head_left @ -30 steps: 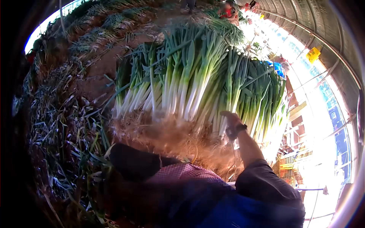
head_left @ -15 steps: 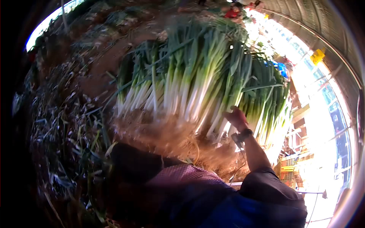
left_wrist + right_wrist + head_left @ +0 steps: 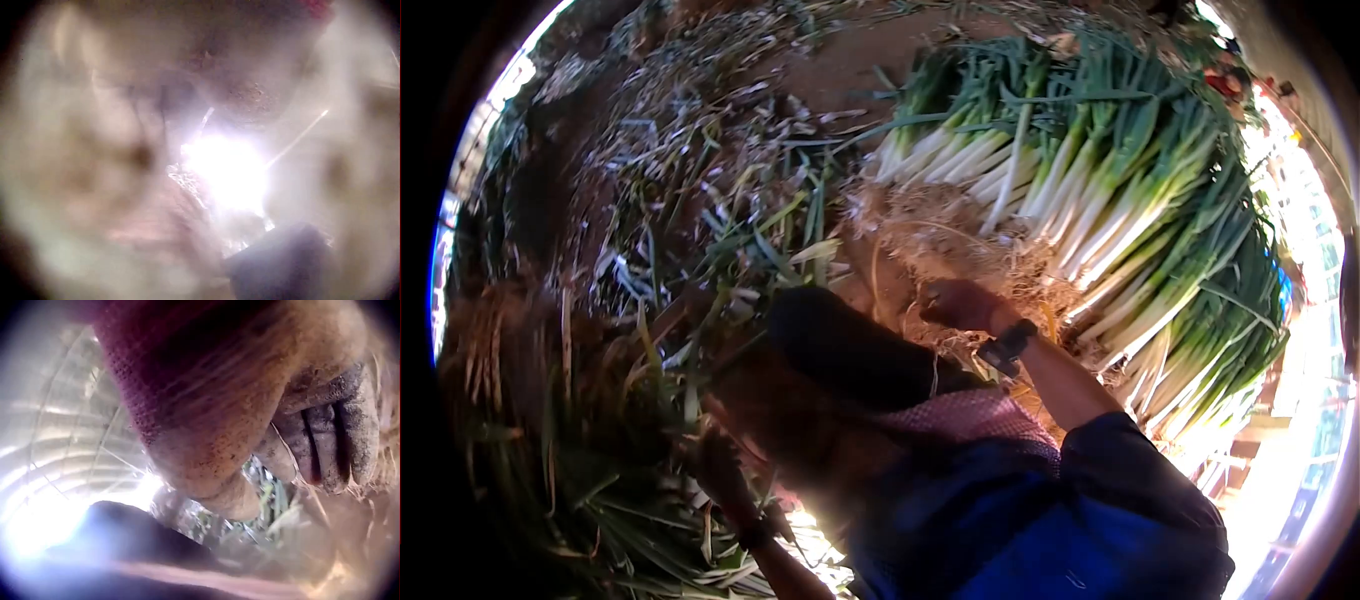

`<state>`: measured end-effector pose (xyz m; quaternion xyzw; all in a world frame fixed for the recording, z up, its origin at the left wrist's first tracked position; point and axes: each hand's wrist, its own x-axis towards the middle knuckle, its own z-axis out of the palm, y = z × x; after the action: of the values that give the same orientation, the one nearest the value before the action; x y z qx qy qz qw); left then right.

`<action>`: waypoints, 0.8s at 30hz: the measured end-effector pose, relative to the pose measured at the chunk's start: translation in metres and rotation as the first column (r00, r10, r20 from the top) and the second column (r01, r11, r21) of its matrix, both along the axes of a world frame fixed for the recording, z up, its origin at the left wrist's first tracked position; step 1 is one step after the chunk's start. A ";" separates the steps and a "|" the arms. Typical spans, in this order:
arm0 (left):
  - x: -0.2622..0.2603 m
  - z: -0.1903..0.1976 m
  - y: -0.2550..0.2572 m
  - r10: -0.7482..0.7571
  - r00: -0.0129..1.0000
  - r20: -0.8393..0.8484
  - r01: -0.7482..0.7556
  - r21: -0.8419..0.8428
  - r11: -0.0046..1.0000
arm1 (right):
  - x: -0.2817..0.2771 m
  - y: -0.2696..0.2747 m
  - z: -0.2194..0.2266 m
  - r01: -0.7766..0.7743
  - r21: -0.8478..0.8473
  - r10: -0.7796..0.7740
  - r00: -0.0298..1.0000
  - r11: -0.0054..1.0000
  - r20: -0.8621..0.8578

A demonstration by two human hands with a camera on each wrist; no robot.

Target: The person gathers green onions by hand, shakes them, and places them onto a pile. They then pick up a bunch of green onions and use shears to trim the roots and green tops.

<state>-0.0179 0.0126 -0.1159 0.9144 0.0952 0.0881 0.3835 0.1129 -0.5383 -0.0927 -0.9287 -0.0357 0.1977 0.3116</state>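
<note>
My right hand (image 3: 965,305), in a soil-stained glove, is over the roots (image 3: 1025,265) of the piled long green onions (image 3: 1090,180), close beside my dark-clad leg. Seen from the right wrist, its fingers (image 3: 325,447) bend loosely, with a gap to the thumb (image 3: 231,497) and thin root strands at the fingertips. Down at the lower left, my left hand (image 3: 725,475) lies in shadow among leaf scraps. The left wrist view is blurred and glaring, so I cannot tell what that hand holds.
Loose leaves and stalks (image 3: 730,210) cover the ground on the left. More long green leaves (image 3: 630,530) lie at the lower left. Beyond the onion pile, bright light comes through the side wall (image 3: 1325,300) of the shelter.
The head view has swung left, so the onion pile appears further right. My right hand has come from beside the white stalks to the roots by my leg. My left hand has entered view.
</note>
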 end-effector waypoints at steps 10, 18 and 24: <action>-0.147 -0.004 -0.035 0.451 0.768 -0.455 -0.612 -0.314 0.726 | -0.023 0.076 -0.134 -0.368 -0.137 0.221 0.775 0.920 -0.592; -0.124 -0.042 -0.035 0.098 0.977 -0.187 -0.084 0.083 0.993 | -0.028 0.037 -0.172 -0.041 -0.169 -0.039 0.895 0.985 -0.445; -0.107 -0.034 -0.040 0.198 0.892 -0.406 -0.284 -0.162 0.945 | -0.045 0.041 -0.184 -0.109 -0.108 0.063 0.929 0.988 -0.364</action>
<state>-0.1249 -0.0275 -0.1495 0.8473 0.2909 -0.0566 0.4408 0.0676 -0.4977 -0.2772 -0.8923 -0.0064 0.3795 0.2444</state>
